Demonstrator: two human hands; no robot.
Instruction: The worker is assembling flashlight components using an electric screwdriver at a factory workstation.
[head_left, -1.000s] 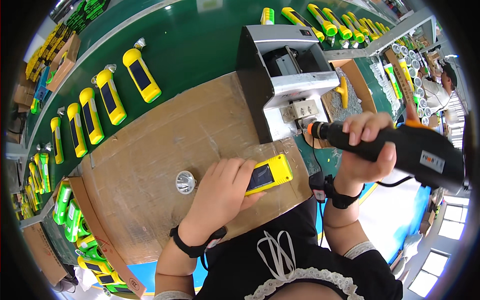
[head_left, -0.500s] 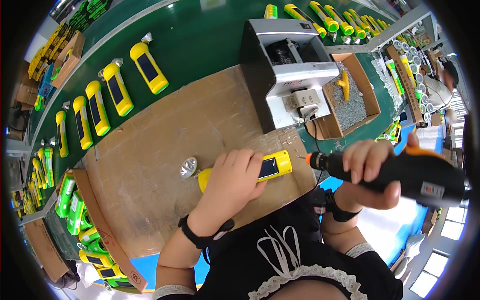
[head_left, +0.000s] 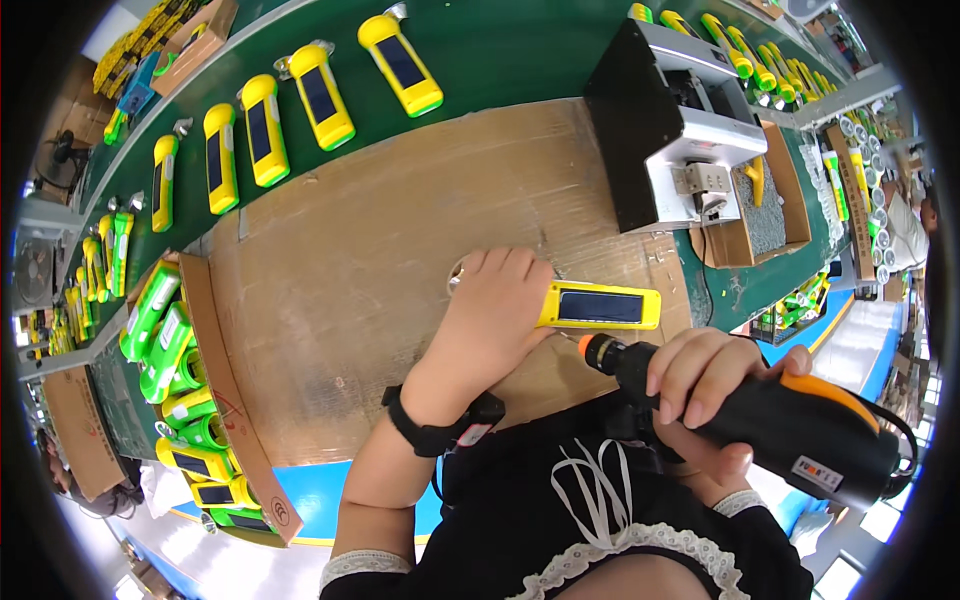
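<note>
My left hand (head_left: 492,315) is closed over the head end of a yellow flashlight (head_left: 650,308) that lies on the cardboard sheet. Its dark solar panel (head_left: 600,306) faces up. A sliver of the shiny reflector (head_left: 456,276) shows beside my fingers; the rest is covered. In my right hand (head_left: 708,380) is a black electric screwdriver (head_left: 810,425) with an orange collar and orange lever, gripped round its body. The bit points left, close to my left thumb and the flashlight's near edge; whether it touches anything cannot be made out.
A cardboard sheet (head_left: 350,250) covers the green bench. Behind stands a grey-and-black machine (head_left: 690,150), next to a box of screws (head_left: 790,215) holding a yellow scoop. More yellow flashlights (head_left: 320,98) line the back. At left, a carton (head_left: 225,370) holds green and yellow casings.
The whole view has shifted. The flashlight now lies nearly level instead of tilted, and my left hand covers most of the reflector. The screwdriver's bit has moved from the flashlight's far end toward my left thumb.
</note>
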